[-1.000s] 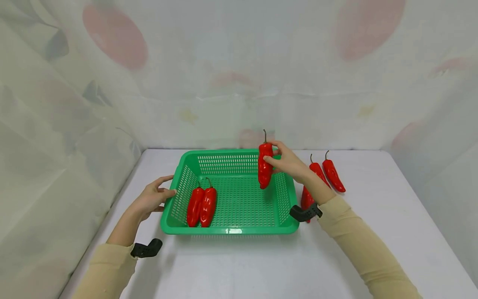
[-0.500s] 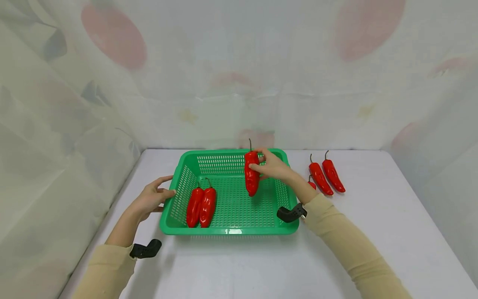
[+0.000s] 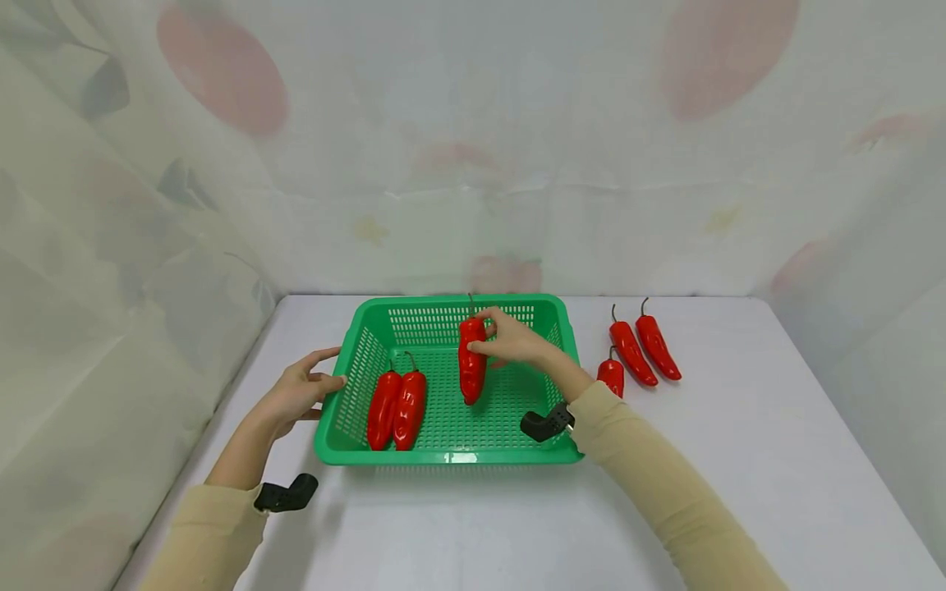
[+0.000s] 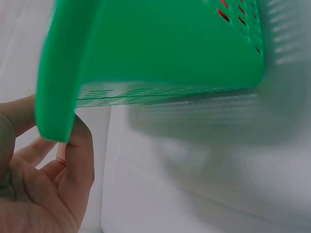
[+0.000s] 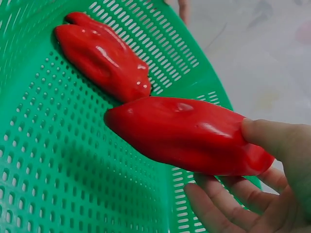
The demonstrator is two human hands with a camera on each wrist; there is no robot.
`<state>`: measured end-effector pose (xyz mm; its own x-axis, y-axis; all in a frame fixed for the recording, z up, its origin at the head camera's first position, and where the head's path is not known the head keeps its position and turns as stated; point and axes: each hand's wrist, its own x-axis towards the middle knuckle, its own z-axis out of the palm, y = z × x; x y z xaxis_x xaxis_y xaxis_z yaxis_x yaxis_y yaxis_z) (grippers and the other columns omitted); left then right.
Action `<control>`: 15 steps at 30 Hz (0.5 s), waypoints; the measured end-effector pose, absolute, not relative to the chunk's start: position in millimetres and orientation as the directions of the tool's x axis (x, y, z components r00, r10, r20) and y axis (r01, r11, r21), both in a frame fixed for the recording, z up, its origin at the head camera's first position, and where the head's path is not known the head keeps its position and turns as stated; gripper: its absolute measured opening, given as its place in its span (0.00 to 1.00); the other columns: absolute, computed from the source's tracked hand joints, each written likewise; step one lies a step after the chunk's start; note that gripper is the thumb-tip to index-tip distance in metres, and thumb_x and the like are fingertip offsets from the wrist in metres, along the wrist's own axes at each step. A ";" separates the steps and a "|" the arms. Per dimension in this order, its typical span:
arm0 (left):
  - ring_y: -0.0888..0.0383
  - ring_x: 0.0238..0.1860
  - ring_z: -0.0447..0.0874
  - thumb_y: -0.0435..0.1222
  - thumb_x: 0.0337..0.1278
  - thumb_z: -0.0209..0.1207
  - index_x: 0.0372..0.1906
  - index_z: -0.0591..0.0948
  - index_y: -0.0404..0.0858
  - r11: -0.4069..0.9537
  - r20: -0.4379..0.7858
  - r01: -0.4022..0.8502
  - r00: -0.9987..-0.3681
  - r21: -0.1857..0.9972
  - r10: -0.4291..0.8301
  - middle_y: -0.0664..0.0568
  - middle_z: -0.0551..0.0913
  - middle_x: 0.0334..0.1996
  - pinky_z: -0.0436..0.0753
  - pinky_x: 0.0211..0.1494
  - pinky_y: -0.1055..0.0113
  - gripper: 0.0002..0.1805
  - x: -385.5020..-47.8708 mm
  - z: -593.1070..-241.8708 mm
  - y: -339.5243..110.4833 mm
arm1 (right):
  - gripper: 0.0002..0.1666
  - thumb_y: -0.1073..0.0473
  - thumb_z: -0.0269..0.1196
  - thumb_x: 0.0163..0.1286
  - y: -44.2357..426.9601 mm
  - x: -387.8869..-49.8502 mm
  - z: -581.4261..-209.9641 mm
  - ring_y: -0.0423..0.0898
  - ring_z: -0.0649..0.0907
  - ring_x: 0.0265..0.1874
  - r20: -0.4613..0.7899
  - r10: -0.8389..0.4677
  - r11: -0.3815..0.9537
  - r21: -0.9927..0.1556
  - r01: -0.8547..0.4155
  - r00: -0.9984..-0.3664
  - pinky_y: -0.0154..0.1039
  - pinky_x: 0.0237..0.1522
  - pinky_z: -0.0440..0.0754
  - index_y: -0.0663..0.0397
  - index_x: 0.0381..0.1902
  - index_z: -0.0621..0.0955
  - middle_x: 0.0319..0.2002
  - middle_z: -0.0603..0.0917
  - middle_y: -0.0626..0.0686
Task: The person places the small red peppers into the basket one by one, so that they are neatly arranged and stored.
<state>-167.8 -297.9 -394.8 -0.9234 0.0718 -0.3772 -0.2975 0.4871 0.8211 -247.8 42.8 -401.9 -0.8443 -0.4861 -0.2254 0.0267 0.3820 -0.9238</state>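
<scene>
The right hand (image 3: 515, 338) pinches a red pepper (image 3: 471, 361) near its stem end, holding it upright over the middle of the green basket (image 3: 451, 457). In the right wrist view the thumb and fingers of that hand (image 5: 272, 179) hold the pepper (image 5: 184, 133) above the perforated floor. Two red peppers (image 3: 383, 410) (image 3: 410, 410) lie side by side at the basket's left. The left hand (image 3: 299, 390) grips the basket's left rim; the left wrist view shows its fingers (image 4: 77, 160) bent round the rim (image 4: 58, 87).
Three more red peppers (image 3: 611, 374) (image 3: 633, 353) (image 3: 658, 346) lie on the white table (image 3: 754, 427) right of the basket, one partly hidden by the right forearm. A patterned pale sheet (image 3: 576, 148) hangs behind and at both sides.
The right hand has carried its pepper leftward and lower, from near the basket's right side to its middle. The left hand and basket have barely moved.
</scene>
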 end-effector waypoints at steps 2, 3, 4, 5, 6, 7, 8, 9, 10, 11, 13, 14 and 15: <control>0.52 0.38 0.80 0.40 0.64 0.52 0.72 0.49 0.47 0.486 -0.377 -0.296 -0.923 0.822 0.077 0.38 0.75 0.47 0.81 0.44 0.53 0.37 -167.5 -395.2 -298.2 | 0.34 0.59 0.61 0.63 40.4 -248.4 -404.1 0.52 0.80 0.39 -0.241 -0.495 0.388 -0.921 0.036 -0.835 0.53 0.40 0.81 0.55 0.63 0.60 0.48 0.74 0.61; 0.52 0.38 0.80 0.40 0.64 0.52 0.72 0.49 0.47 0.486 -0.377 -0.295 -0.923 0.823 0.078 0.38 0.75 0.46 0.81 0.44 0.53 0.37 -167.5 -395.4 -298.3 | 0.34 0.60 0.61 0.63 39.6 -249.0 -405.4 0.52 0.81 0.39 -0.251 -0.496 0.390 -0.920 0.045 -0.831 0.54 0.41 0.81 0.56 0.63 0.60 0.47 0.75 0.61; 0.52 0.38 0.80 0.41 0.63 0.53 0.72 0.49 0.48 0.485 -0.376 -0.294 -0.923 0.823 0.079 0.38 0.76 0.46 0.81 0.44 0.53 0.37 -167.5 -395.5 -298.4 | 0.34 0.60 0.61 0.63 38.9 -249.7 -406.8 0.52 0.80 0.38 -0.263 -0.497 0.393 -0.918 0.056 -0.827 0.54 0.41 0.81 0.56 0.63 0.60 0.47 0.75 0.62; 0.52 0.38 0.81 0.41 0.63 0.53 0.72 0.49 0.48 0.485 -0.375 -0.294 -0.924 0.824 0.077 0.38 0.76 0.46 0.81 0.44 0.53 0.37 -167.5 -395.7 -298.4 | 0.34 0.60 0.61 0.64 38.2 -250.2 -407.6 0.52 0.80 0.38 -0.273 -0.495 0.402 -0.913 0.061 -0.825 0.54 0.41 0.81 0.56 0.64 0.60 0.47 0.75 0.62; 0.52 0.38 0.81 0.41 0.63 0.53 0.72 0.49 0.48 0.484 -0.373 -0.293 -0.925 0.825 0.075 0.38 0.76 0.46 0.81 0.43 0.53 0.37 -167.6 -395.8 -298.5 | 0.34 0.60 0.61 0.64 37.7 -251.0 -408.8 0.52 0.80 0.38 -0.284 -0.491 0.411 -0.909 0.068 -0.824 0.54 0.41 0.81 0.56 0.64 0.59 0.47 0.75 0.62; 0.52 0.38 0.81 0.41 0.63 0.53 0.72 0.49 0.48 0.485 -0.371 -0.291 -0.925 0.825 0.075 0.37 0.76 0.46 0.81 0.43 0.53 0.37 -167.8 -395.9 -298.6 | 0.34 0.59 0.61 0.64 37.4 -251.8 -410.0 0.52 0.80 0.37 -0.294 -0.486 0.423 -0.903 0.073 -0.823 0.53 0.40 0.81 0.56 0.64 0.59 0.47 0.75 0.61; 0.52 0.38 0.81 0.41 0.63 0.53 0.72 0.50 0.47 0.485 -0.370 -0.291 -0.926 0.825 0.074 0.37 0.76 0.46 0.82 0.43 0.54 0.37 -167.8 -396.0 -298.6 | 0.34 0.59 0.61 0.64 37.0 -252.7 -411.4 0.52 0.80 0.37 -0.304 -0.480 0.433 -0.898 0.079 -0.823 0.53 0.40 0.81 0.56 0.64 0.59 0.47 0.76 0.61; 0.52 0.38 0.81 0.41 0.63 0.53 0.72 0.50 0.47 0.485 -0.370 -0.291 -0.926 0.824 0.072 0.37 0.75 0.46 0.82 0.43 0.54 0.37 -167.9 -395.9 -298.6 | 0.34 0.59 0.61 0.64 36.4 -253.5 -412.5 0.52 0.80 0.37 -0.311 -0.476 0.442 -0.893 0.081 -0.823 0.53 0.40 0.82 0.56 0.64 0.59 0.47 0.76 0.61; 0.52 0.37 0.81 0.41 0.63 0.53 0.72 0.50 0.47 0.486 -0.370 -0.292 -0.927 0.824 0.070 0.37 0.75 0.47 0.82 0.43 0.54 0.37 -167.9 -395.9 -298.6 | 0.35 0.59 0.61 0.64 35.8 -254.2 -413.9 0.52 0.80 0.36 -0.318 -0.475 0.456 -0.887 0.079 -0.820 0.52 0.39 0.82 0.56 0.64 0.59 0.47 0.76 0.61; 0.52 0.37 0.81 0.41 0.63 0.53 0.72 0.50 0.47 0.486 -0.370 -0.293 -0.927 0.823 0.068 0.37 0.75 0.47 0.82 0.42 0.54 0.37 -168.0 -396.0 -298.6 | 0.35 0.58 0.61 0.64 35.1 -255.0 -415.8 0.52 0.80 0.36 -0.324 -0.475 0.463 -0.883 0.081 -0.818 0.51 0.39 0.82 0.56 0.64 0.59 0.47 0.76 0.61; 0.52 0.37 0.81 0.41 0.63 0.53 0.72 0.50 0.47 0.487 -0.372 -0.294 -0.926 0.823 0.069 0.36 0.75 0.47 0.82 0.42 0.54 0.37 -168.0 -396.1 -298.4 | 0.35 0.59 0.60 0.64 33.3 -256.0 -419.2 0.51 0.81 0.36 -0.336 -0.481 0.467 -0.880 0.088 -0.810 0.50 0.39 0.82 0.56 0.65 0.58 0.47 0.76 0.62; 0.52 0.37 0.81 0.41 0.63 0.53 0.72 0.50 0.47 0.486 -0.373 -0.296 -0.926 0.822 0.066 0.36 0.75 0.47 0.82 0.42 0.54 0.37 -168.0 -396.1 -298.3 | 0.36 0.59 0.60 0.64 32.0 -256.2 -420.6 0.51 0.81 0.35 -0.344 -0.485 0.468 -0.879 0.093 -0.805 0.50 0.39 0.82 0.56 0.65 0.57 0.47 0.76 0.62; 0.53 0.37 0.81 0.40 0.63 0.53 0.72 0.50 0.47 0.487 -0.373 -0.297 -0.926 0.822 0.065 0.36 0.75 0.48 0.82 0.42 0.54 0.37 -168.0 -396.1 -298.1 | 0.36 0.59 0.60 0.65 30.7 -256.2 -422.1 0.51 0.81 0.35 -0.351 -0.489 0.467 -0.879 0.100 -0.798 0.50 0.40 0.82 0.56 0.66 0.57 0.47 0.76 0.62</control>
<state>-168.0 -298.1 -396.1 -0.9256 0.0652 -0.3729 -0.2967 0.4866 0.8217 -256.2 30.7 -422.1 -0.7984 -0.4895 -0.3508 0.1000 0.4667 -0.8787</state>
